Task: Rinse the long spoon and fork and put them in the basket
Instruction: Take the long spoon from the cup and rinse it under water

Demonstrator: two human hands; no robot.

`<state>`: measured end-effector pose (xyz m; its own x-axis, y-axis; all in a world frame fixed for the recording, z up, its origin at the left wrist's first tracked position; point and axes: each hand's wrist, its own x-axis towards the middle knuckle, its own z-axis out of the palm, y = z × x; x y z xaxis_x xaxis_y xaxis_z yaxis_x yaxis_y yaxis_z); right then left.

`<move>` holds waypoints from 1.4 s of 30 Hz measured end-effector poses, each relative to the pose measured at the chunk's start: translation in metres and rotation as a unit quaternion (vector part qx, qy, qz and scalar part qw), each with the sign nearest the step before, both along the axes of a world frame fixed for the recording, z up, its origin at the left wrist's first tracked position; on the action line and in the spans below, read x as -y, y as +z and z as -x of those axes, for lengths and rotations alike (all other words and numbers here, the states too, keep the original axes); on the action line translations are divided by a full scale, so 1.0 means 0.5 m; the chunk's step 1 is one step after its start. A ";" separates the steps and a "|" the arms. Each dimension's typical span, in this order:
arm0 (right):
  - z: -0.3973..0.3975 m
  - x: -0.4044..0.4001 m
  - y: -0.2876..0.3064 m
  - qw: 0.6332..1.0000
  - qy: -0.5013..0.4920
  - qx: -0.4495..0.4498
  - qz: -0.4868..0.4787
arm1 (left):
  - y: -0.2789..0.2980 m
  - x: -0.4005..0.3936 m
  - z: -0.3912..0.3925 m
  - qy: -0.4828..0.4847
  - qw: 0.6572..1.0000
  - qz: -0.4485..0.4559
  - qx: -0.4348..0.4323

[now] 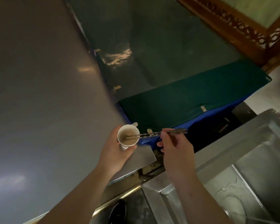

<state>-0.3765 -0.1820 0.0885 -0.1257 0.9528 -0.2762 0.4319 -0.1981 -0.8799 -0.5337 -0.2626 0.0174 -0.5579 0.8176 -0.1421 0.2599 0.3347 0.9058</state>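
The left hand (111,147) has its fingers clamped round a small white paper cup (128,137) above the grey steel bench (39,94), while the right hand (176,147), fingers pinched together, holds the long metal spoon and fork (153,134), tips in the cup, left of the steel sink (249,159).

My left hand (113,146) covers most of the paper cup's (128,137) wall; the utensils' (152,134) working ends are sunk in its murky residue, so spoon and fork blur together. The steel sink (249,183) runs off the right and bottom edges.
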 end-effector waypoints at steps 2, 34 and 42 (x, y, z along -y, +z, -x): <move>0.001 -0.008 -0.001 1.000 0.007 0.006 0.010 | -0.002 0.002 0.002 -0.004 1.000 0.005 -0.006; 0.008 0.037 0.028 0.994 -0.007 -0.066 0.083 | -0.041 0.001 0.016 -0.014 1.000 -0.003 -0.016; 0.011 0.048 0.057 0.996 0.017 -0.054 0.074 | -0.036 0.001 0.014 -0.006 1.000 0.001 -0.011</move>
